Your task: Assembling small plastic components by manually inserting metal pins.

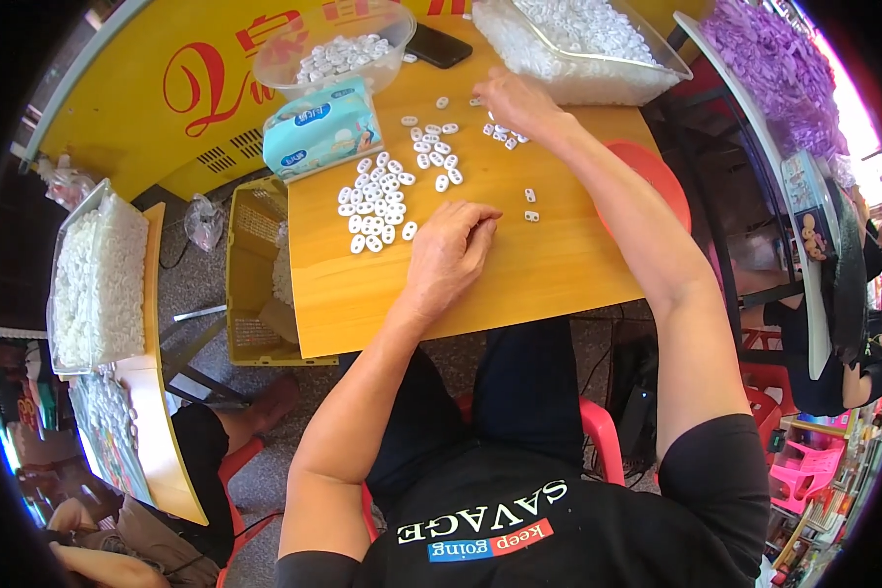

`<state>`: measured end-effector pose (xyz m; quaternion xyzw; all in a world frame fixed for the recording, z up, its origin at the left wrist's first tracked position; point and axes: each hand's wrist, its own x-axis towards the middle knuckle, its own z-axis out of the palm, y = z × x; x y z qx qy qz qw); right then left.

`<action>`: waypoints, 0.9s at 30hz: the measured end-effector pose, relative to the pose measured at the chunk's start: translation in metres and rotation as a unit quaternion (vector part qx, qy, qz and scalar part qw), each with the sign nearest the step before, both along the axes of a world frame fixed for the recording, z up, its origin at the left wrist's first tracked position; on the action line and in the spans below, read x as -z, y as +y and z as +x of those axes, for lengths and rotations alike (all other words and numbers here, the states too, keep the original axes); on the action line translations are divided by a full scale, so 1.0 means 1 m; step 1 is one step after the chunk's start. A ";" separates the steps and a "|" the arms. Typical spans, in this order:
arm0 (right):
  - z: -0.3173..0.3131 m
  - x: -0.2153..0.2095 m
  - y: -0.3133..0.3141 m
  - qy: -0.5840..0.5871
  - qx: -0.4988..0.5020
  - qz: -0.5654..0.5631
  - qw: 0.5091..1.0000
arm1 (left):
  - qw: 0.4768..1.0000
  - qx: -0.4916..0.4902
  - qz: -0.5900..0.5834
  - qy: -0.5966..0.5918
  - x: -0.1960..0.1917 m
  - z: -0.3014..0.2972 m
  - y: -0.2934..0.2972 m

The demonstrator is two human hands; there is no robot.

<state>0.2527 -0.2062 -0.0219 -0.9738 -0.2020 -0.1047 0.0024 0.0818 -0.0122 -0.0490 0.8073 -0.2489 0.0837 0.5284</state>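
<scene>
Small white oval pieces with two dark holes each lie on the wooden table (pixel 353 304). A large cluster of white two-holed pieces (pixel 377 201) spreads left of my left hand (pixel 448 253). That hand rests near the table's middle, its fingers curled together; whatever they hold is hidden. Farther off, my right hand (pixel 521 105) reaches down to the table with bent fingers, and a white two-holed piece (pixel 475 101) shows at its fingertips. Several more pieces (pixel 505 135) lie partly under that hand. Two white pieces (pixel 530 204) sit apart, right of my left hand.
A tissue pack (pixel 323 132), a clear bowl of white pieces (pixel 399 59) and a black phone (pixel 439 46) line the far left. A clear bin of white parts (pixel 617 90) stands far right. A red round stool (pixel 647 181) is beside the right edge; a yellow crate (pixel 250 274) is left.
</scene>
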 end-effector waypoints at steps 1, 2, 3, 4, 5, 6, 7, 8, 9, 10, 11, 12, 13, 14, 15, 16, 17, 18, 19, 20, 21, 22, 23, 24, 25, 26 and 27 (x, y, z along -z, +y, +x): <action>-0.001 -0.001 0.001 0.013 -0.005 0.000 1.000 | 1.000 0.000 0.002 0.000 0.000 0.000 0.001; -0.002 -0.002 0.002 0.027 -0.010 0.001 1.000 | 1.000 -0.001 0.002 0.000 0.000 -0.001 0.001; -0.002 -0.002 0.003 0.027 -0.011 0.001 1.000 | 1.000 0.000 -0.002 0.000 0.000 -0.001 0.001; 0.000 -0.001 0.001 0.015 -0.021 -0.002 1.000 | 1.000 0.003 -0.006 -0.001 -0.001 -0.001 0.001; 0.000 0.001 -0.001 0.003 -0.030 -0.006 1.000 | 1.000 0.004 -0.007 -0.001 -0.001 -0.001 0.000; 0.001 0.004 -0.002 0.003 -0.029 -0.006 1.000 | 1.000 0.005 -0.006 -0.005 -0.001 -0.001 0.000; 0.001 0.005 -0.001 -0.007 -0.038 -0.006 0.999 | 1.000 0.005 -0.004 -0.008 0.000 0.000 0.000; 0.002 0.006 0.000 -0.017 -0.046 -0.006 0.999 | 1.000 0.005 -0.004 -0.008 0.001 0.000 -0.001; 0.001 0.008 0.001 -0.017 -0.045 -0.006 0.999 | 1.000 0.005 -0.006 0.000 0.002 0.000 -0.001; -0.002 0.010 0.002 -0.034 -0.057 -0.001 0.998 | 1.000 0.005 -0.007 0.009 0.002 -0.001 0.000; -0.005 0.011 0.003 -0.051 -0.068 0.004 0.996 | 1.000 0.005 -0.006 0.011 0.003 -0.001 0.000; -0.003 0.010 0.002 -0.049 -0.066 0.005 0.997 | 1.000 0.003 -0.004 -0.004 0.003 0.002 -0.001; -0.001 0.006 0.002 -0.056 -0.091 0.010 0.994 | 1.000 0.001 -0.001 -0.015 0.003 0.003 -0.001; -0.001 0.004 0.001 -0.063 -0.115 0.016 0.991 | 1.000 0.003 -0.002 -0.008 0.002 0.006 -0.001; -0.006 0.004 -0.001 -0.034 -0.104 0.014 0.994 | 1.000 0.004 -0.002 -0.003 0.003 0.001 -0.001; -0.009 0.001 -0.001 -0.035 -0.104 0.014 0.994 | 1.000 0.003 -0.003 0.002 0.003 0.000 -0.001; -0.012 -0.002 -0.001 0.004 -0.110 0.023 0.994 | 1.000 0.002 -0.005 0.008 0.002 0.000 0.000; -0.014 -0.006 -0.001 0.042 -0.115 0.031 0.992 | 1.000 0.002 -0.005 0.007 0.002 0.001 0.000; -0.015 -0.010 -0.004 0.042 -0.113 0.031 0.992 | 1.000 0.002 -0.001 0.007 0.002 0.001 0.000; -0.016 -0.014 -0.008 0.080 -0.148 0.041 0.985 | 1.000 0.002 0.003 0.007 0.002 0.001 0.001; -0.018 -0.017 -0.011 0.117 -0.182 0.052 0.975 | 1.000 0.003 0.003 0.007 0.002 0.001 0.001; -0.018 -0.016 -0.018 0.117 -0.179 0.051 0.976 | 1.000 0.004 0.002 0.010 0.001 0.001 0.000; -0.018 -0.016 -0.025 0.095 -0.202 0.087 0.971 | 1.000 0.006 0.001 0.013 0.001 0.001 -0.002; -0.018 -0.016 -0.032 0.072 -0.224 0.123 0.964 | 1.000 0.009 0.000 0.013 0.001 0.001 -0.003; -0.021 -0.017 -0.033 0.072 -0.225 0.124 0.964 | 1.000 0.006 0.004 0.014 0.000 0.000 -0.002; -0.025 -0.018 -0.034 0.071 -0.175 0.113 0.975 | 1.000 0.004 0.008 0.016 0.000 0.000 0.000; -0.029 -0.019 -0.033 0.069 -0.124 0.103 0.985 | 1.000 0.002 0.009 0.016 0.001 0.000 0.001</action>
